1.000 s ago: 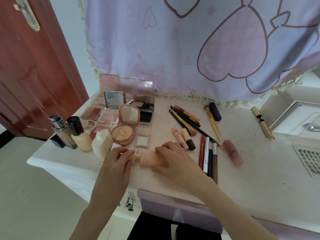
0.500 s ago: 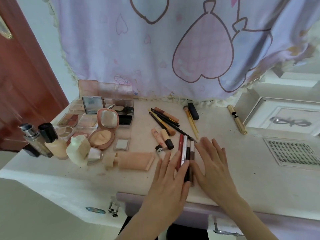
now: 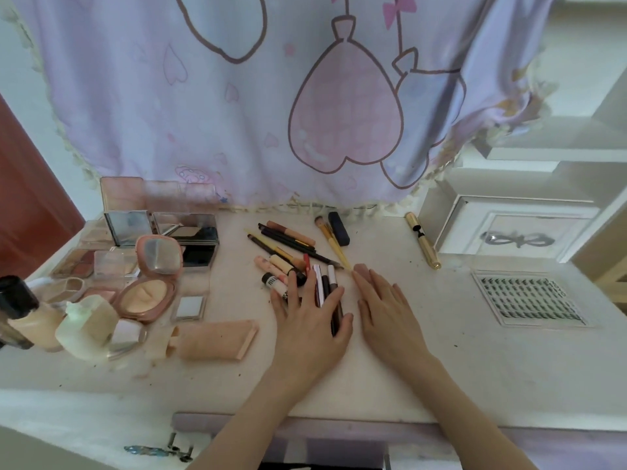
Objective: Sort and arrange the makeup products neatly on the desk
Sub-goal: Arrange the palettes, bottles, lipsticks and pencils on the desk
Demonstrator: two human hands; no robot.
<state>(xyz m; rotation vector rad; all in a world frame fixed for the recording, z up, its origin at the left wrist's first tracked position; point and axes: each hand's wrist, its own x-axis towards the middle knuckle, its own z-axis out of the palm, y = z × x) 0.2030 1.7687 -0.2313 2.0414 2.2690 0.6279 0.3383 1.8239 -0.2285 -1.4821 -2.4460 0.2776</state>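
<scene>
My left hand (image 3: 310, 325) lies flat with spread fingers over a row of slim lip and liner sticks (image 3: 327, 283) at the middle of the white desk (image 3: 475, 361). My right hand (image 3: 386, 312) lies flat beside them on the right, its fingertips touching a pink tube (image 3: 360, 268). A peach squeeze tube (image 3: 213, 340) lies to the left. Pencils and brushes (image 3: 288, 240) are scattered behind the sticks. Open compacts and palettes (image 3: 149, 266) crowd the left side, with foundation bottles (image 3: 30, 317) at the far left.
A gold mascara tube (image 3: 422, 240) and a dark blue lipstick (image 3: 338, 228) lie at the back. A tray of false lashes (image 3: 531, 300) sits at the right before a white drawer unit (image 3: 515, 232). A lilac curtain (image 3: 305, 96) hangs behind.
Both hands left the peach tube and moved right to the sticks. Since half a second ago they slid slightly further back over the row, and the view shifted right.
</scene>
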